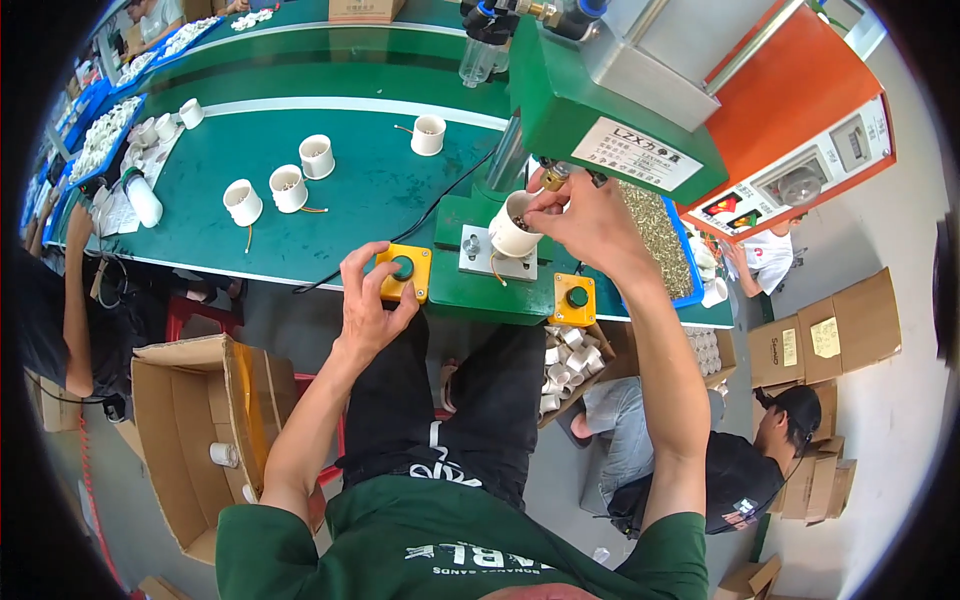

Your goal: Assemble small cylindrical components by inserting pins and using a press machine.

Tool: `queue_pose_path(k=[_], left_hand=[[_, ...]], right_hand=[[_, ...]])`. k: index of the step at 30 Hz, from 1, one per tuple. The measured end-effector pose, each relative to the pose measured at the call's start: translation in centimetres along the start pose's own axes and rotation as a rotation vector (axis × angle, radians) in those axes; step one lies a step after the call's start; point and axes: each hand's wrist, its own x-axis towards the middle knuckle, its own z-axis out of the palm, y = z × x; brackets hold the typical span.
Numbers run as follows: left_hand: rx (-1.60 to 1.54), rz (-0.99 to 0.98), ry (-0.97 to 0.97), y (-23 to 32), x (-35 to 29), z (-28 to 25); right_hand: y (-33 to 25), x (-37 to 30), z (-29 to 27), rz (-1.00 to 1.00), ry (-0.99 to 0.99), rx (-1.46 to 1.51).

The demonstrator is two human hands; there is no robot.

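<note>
1. The left hand (370, 300) is partly open, its fingers bent and spread over the left button box (419, 270), a yellow block with a green button (402, 268). It grips nothing that can be made out; whether the button is pressed down cannot be told.
2. The right hand (592, 222) has its thumb and fingertips drawn together at the rim of the white cup (513, 240). Whether it grips the cup or a small part at its mouth cannot be told.
3. That cup stands on a pale metal plate (472, 262) on the base of the green press (545, 85), by the workbench's near edge. A thin wire hangs from the cup's near side.
4. The right button box (562, 305), also yellow, sits at the near edge, right of the press base.
5. On the workbench (365, 215), three more cups (288, 190) stand grouped left of the press, and a single cup (428, 137) stands nearer the far edge.
6. Right of the press, a blue tray (695, 285) of small brass-coloured pieces reaches toward the near right corner.
7. Below the near edge, a carton holds loose white cups (572, 368); an open cardboard box (190, 450) stands to the left.
</note>
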Motion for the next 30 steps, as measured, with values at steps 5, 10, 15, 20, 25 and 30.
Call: queue_pose_path(k=[5, 10, 15, 20, 25, 30], left_hand=[[0.015, 0.059, 0.0, 0.3, 0.3, 0.1], [0.031, 0.069, 0.021, 0.4, 0.0, 0.1], [0.029, 0.119, -0.006, 0.6, 0.4, 0.2], [0.072, 0.144, -0.025, 0.6, 0.6, -0.3], [0.153, 0.15, 0.001, 0.6, 0.3, -0.4], [0.117, 0.121, 0.022, 0.2, 0.3, 0.3]], right_hand=[[0.3, 0.2, -0.7, -0.026, -0.086, 0.083], [1.9, -1.7, -1.0, 0.025, 0.003, 0.444], [8.2, -6.4, 2.1, 0.034, 0.401, 0.211], [12.6, -8.3, 7.0, 0.25, 0.369, 0.493], [13.2, -8.9, 7.0, 0.327, 0.263, 0.764], [12.8, -9.0, 6.7, 0.409, 0.262, 0.968]])
